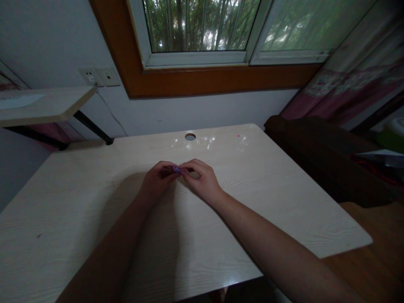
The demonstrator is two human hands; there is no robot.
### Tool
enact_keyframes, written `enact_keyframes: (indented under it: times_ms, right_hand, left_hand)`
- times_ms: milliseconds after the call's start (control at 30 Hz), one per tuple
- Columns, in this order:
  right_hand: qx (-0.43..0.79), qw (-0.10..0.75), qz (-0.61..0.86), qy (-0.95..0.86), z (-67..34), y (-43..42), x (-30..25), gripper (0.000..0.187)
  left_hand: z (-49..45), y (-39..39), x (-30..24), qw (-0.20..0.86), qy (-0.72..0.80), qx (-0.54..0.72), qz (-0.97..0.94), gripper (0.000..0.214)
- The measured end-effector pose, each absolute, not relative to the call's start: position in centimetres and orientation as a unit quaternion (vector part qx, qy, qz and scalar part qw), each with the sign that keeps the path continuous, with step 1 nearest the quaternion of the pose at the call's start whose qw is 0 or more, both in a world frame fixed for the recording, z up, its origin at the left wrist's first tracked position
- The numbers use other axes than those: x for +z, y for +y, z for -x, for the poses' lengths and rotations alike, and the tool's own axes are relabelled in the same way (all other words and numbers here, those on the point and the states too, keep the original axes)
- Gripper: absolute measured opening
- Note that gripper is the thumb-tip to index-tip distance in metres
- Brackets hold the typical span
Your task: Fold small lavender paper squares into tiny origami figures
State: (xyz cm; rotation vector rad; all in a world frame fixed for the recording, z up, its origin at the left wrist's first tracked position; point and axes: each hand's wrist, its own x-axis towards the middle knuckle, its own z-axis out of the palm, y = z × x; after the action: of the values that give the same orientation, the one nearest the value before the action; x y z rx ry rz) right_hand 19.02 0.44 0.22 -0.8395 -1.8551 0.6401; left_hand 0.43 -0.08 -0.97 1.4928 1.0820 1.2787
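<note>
Between my two hands, over the middle of the table, is a small purple thing [177, 169]; it is too small and too covered by fingers to tell its kind. My left hand [160, 176] pinches it from the left, thumb and fingers closed together. From the right, my right hand [200, 176] pinches its other side, with thumb and forefinger meeting at the tips. The fingertips of both hands almost touch each other. Most of the purple thing is hidden behind them.
The pale wood-grain table [268, 202] has a round cable hole [190, 136] near its back edge. A raised shelf [47, 105] on black legs stands at the back left. Dark wooden furniture [315, 155] is to the right. A window [202, 25] is ahead.
</note>
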Motion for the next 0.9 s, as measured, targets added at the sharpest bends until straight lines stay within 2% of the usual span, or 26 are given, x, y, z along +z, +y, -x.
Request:
enact_keyframes:
  times_ms: [367,600,900]
  right_hand:
    - [0.261,0.489,0.351,-0.755,-19.1,0.5,0.0,0.013]
    - [0.421,0.541,0.341,-0.643,-18.5,1.0,-1.2,0.022]
    - [0.584,0.494,0.356,-0.536,-17.8,1.5,-1.9,0.031]
  left_hand:
    - [-0.1,-0.2,-0.4,0.443,0.469,0.492,-0.584,0.026]
    - [-0.2,-0.5,0.1,0.461,0.494,0.509,-0.533,0.026]
    - [0.0,-0.3,-0.4,0.478,0.479,0.534,-0.506,0.024]
